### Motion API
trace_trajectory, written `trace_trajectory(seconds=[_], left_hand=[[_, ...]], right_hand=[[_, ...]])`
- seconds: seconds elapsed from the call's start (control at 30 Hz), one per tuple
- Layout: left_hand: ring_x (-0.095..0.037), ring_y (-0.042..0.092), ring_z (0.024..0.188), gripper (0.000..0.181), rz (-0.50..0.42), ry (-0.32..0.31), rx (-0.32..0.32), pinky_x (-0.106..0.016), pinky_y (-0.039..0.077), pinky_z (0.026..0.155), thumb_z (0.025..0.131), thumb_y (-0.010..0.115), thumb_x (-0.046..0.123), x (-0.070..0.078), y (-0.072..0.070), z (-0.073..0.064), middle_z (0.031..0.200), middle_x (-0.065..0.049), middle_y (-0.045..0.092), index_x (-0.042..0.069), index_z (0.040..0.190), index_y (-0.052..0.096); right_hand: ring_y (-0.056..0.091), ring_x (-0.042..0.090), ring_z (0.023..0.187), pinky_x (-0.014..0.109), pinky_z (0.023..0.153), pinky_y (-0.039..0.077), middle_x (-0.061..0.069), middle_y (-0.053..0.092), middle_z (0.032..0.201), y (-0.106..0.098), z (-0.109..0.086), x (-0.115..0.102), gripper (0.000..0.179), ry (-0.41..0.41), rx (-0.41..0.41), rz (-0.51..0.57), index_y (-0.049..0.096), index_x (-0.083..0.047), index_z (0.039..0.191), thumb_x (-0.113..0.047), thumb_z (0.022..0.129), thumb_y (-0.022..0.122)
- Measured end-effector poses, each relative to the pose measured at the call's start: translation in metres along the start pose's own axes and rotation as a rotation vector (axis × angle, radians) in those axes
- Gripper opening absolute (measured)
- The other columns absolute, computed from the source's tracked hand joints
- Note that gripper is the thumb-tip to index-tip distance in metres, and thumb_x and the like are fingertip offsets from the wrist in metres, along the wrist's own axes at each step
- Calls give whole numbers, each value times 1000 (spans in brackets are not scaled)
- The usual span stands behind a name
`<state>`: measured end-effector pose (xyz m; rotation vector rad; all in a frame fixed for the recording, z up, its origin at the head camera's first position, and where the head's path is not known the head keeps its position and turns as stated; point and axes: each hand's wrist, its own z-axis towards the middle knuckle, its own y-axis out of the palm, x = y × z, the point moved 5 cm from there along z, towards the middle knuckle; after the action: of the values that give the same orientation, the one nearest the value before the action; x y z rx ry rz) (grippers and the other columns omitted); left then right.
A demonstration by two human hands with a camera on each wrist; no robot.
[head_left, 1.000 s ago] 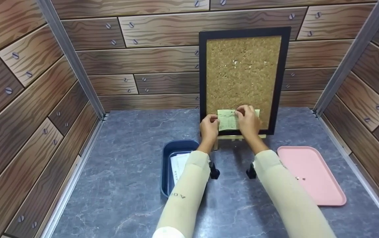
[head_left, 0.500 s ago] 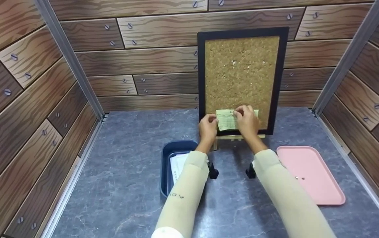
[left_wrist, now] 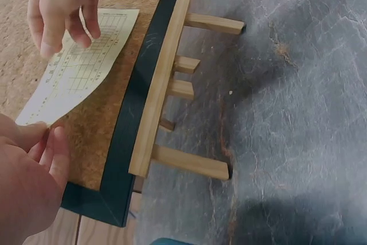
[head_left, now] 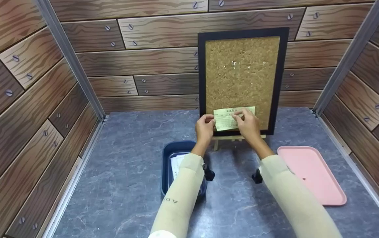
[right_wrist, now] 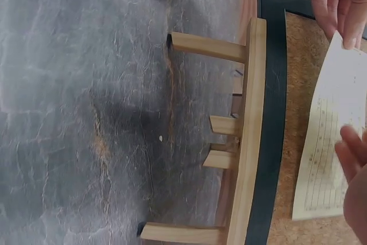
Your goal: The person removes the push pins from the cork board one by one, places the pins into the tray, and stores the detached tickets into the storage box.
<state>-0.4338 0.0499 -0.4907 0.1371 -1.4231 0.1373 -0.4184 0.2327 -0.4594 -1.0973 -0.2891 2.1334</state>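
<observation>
A pale yellow printed form point(head_left: 224, 120) slants across the lower part of the framed cork board point(head_left: 242, 76). At its left edge my left hand point(head_left: 204, 129) pinches the paper between thumb and fingers; the left wrist view shows this left hand point(left_wrist: 31, 179) gripping a bowed end of the sheet. My right hand point(head_left: 249, 126) is over the form's right half, fingers bent towards the paper. In the left wrist view, the right hand point(left_wrist: 69, 4) has spread fingers above the printed grid. Whether its fingertips hold something small is hidden.
A wooden easel stand point(left_wrist: 160, 84) supports the board on the grey marbled table point(head_left: 126, 165). A blue bin point(head_left: 166, 168) with white papers is left of the left forearm. On the right, a pink tray point(head_left: 311, 165) bears a tiny object, partly behind the right sleeve.
The form has shifted slightly left and tilted, its right end higher. My left hand has moved a little left with it. My right fingers now sit lower relative to the form's top edge.
</observation>
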Motion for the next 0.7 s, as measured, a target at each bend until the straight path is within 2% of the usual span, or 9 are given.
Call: trace_trajectory(seconds=[0.13,0.2,0.33,0.4,0.47,0.6,0.7], left_hand=[[-9,59,67,13,-21,-1,5,-21,54,63,91,66,-3,0,-8,-2,84,-7,68,-2,102,72],[-8,60,68,13,-23,2,6,-22,55,64,90,66,-2,1,-11,-3,85,-8,69,-1,102,72],[-7,60,69,13,-61,10,-1,-28,59,68,90,67,-2,2,-18,-7,86,-8,70,-3,102,72],[-6,59,69,13,-84,20,-4,-27,59,68,89,67,-4,3,-21,-10,85,-9,70,-5,101,71],[-5,59,70,13,-106,28,-9,-27,59,68,89,67,-4,5,-23,-14,85,-9,70,-6,101,71],[-6,60,71,14,-157,32,-19,-27,59,69,90,67,-4,11,-30,-24,86,-9,69,-7,103,70],[-7,60,72,15,-204,35,-18,-28,60,70,89,67,-5,14,-37,-34,85,-8,69,-9,104,69]], right_hand=[[60,20,61,17,55,42,14,71,81,-6,-8,-7,9,-65,0,102,69,0,93,-5,89,75],[60,22,59,14,54,41,15,71,82,-9,-12,-10,9,-69,-10,166,69,2,96,-2,89,74],[63,25,57,13,52,46,17,71,87,-17,-20,-13,13,-62,-3,281,71,6,102,1,90,72],[63,33,58,16,54,50,21,70,92,-26,-25,-24,15,-57,2,322,70,9,104,6,89,70],[63,32,57,16,55,52,26,69,91,-35,-29,-35,15,-53,15,346,70,13,103,9,88,70],[62,28,56,19,55,52,29,68,87,-52,-36,-50,15,2,23,375,69,15,102,12,87,68],[63,22,56,21,55,53,18,70,79,-58,-41,-45,16,82,8,439,68,17,104,11,89,67]])
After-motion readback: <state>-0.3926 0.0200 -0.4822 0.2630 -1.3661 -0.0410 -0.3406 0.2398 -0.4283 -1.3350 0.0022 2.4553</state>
